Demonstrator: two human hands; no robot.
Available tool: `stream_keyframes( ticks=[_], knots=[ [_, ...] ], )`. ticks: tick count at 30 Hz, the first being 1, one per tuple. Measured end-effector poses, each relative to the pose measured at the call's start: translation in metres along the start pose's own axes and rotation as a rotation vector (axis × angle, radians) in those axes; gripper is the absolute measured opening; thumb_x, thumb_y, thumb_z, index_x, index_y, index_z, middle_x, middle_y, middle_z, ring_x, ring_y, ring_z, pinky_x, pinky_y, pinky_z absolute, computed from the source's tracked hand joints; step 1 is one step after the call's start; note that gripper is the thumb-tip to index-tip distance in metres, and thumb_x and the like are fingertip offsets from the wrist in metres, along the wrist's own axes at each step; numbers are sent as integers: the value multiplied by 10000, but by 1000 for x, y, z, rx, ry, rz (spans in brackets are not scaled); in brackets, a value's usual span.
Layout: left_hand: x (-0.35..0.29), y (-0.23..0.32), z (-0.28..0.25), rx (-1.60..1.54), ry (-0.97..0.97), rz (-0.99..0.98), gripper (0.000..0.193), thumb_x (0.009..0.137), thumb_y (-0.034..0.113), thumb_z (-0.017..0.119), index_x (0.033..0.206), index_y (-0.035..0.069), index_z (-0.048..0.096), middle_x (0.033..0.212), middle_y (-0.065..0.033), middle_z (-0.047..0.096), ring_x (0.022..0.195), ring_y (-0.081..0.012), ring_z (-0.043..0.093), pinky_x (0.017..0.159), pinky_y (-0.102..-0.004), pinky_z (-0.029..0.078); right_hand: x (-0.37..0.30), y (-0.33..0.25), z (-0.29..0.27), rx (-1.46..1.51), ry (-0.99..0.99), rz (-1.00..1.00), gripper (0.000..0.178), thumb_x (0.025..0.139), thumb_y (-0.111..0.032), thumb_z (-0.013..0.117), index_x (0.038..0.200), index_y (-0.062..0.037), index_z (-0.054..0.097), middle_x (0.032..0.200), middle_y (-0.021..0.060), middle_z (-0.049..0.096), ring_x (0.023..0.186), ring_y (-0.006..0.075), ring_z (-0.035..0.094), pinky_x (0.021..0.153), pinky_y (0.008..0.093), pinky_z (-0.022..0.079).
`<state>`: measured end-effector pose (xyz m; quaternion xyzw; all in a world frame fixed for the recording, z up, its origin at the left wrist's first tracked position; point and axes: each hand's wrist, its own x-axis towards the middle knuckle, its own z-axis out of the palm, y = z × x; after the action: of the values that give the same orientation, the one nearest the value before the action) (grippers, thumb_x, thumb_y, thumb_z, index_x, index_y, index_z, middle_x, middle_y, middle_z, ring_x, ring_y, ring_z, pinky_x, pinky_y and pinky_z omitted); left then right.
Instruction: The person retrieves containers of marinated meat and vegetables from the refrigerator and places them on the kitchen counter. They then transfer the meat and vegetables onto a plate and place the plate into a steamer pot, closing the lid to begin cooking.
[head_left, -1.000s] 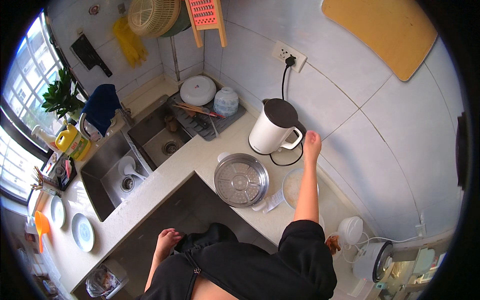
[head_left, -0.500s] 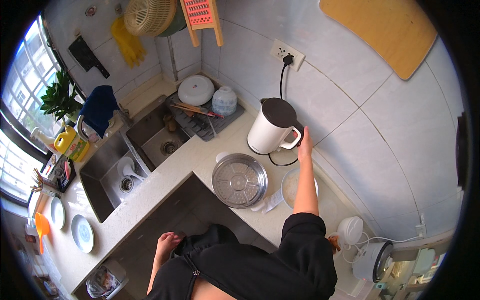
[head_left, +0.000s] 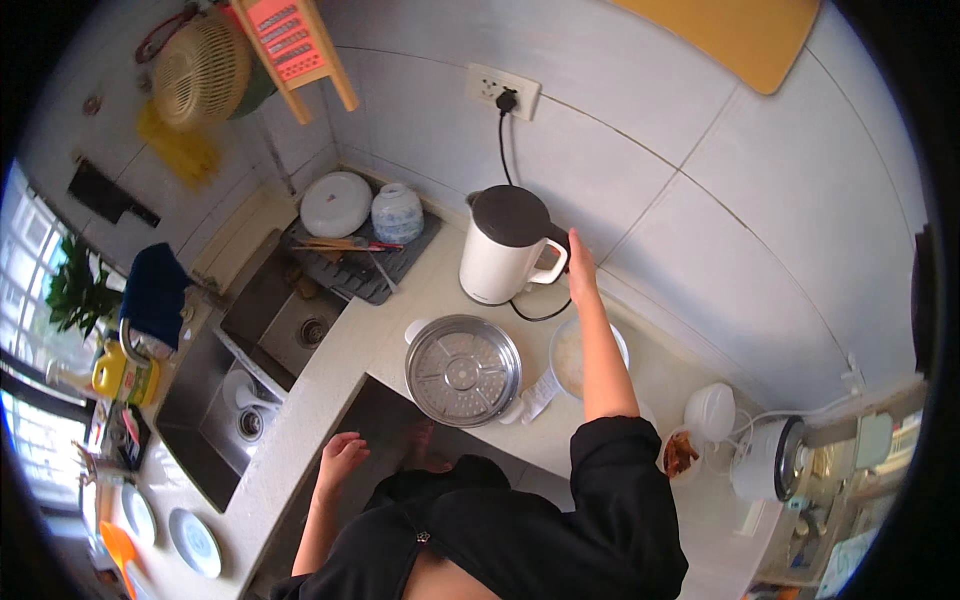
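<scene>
At the counter's back, my right hand [head_left: 581,266] is closed on the handle of a white electric kettle [head_left: 490,260] with a dark lid. The kettle stands upright; whether its bottom touches the base is hard to make out. My right forearm passes over a pale bowl [head_left: 567,365] with whitish contents, partly covering it. Beside that bowl, nearer me, sits a round steel steamer [head_left: 463,370] with a perforated top and white side handles. My left hand [head_left: 345,455] hangs in front of the counter edge, fingers loosely bent and holding nothing.
A black cord runs from the wall socket [head_left: 503,92] down behind the kettle. To the left are a double sink [head_left: 215,440] and a drying mat [head_left: 370,285] with a white dish and jar. Small plates [head_left: 195,543] lie far left; a rice cooker [head_left: 768,458] stands right.
The view has shifted, moving the scene within the picture. My right hand stays at the kettle handle. My left hand has moved slightly away from my body, toward the counter edge.
</scene>
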<state>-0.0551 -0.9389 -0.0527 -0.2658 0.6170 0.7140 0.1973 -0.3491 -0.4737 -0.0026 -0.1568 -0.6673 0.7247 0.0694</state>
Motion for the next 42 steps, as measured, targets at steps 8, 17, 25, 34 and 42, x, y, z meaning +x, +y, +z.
stream_keyframes(
  ticks=[8,17,25,34,42],
  knots=[
    [58,40,20,130,-187,14,250,860,134,505,1070,-2,495,942,-97,590,789,-164,594,683,-256,476,0,6,-4,-34,89,-102,399,871,-446,446,824,-74,581,756,13,583,644,106,493,583,253,382],
    [84,35,10,100,-213,-30,260,857,149,509,1067,-4,498,945,-95,591,794,-165,595,689,-255,467,-21,76,-1,175,193,405,200,853,-127,449,937,33,536,865,144,564,821,234,567,736,344,507],
    [75,41,11,103,-162,-42,254,852,143,512,1059,-4,499,938,-100,585,786,-168,594,721,-268,479,-10,104,13,432,106,507,235,855,-69,432,1047,58,483,1007,160,527,900,248,552,809,363,488],
    [72,27,7,77,-154,-37,252,851,140,512,1054,-9,502,931,-110,582,779,-171,592,715,-274,484,-9,131,17,-674,55,3,231,818,-37,439,1010,20,553,896,161,613,854,253,592,731,323,487],
    [63,16,4,63,-109,-35,263,851,143,512,1065,-9,496,953,-122,578,787,-181,594,723,-287,488,-48,98,47,-923,55,-207,227,777,-107,473,954,6,562,919,213,594,880,368,563,739,403,447]
  ],
)
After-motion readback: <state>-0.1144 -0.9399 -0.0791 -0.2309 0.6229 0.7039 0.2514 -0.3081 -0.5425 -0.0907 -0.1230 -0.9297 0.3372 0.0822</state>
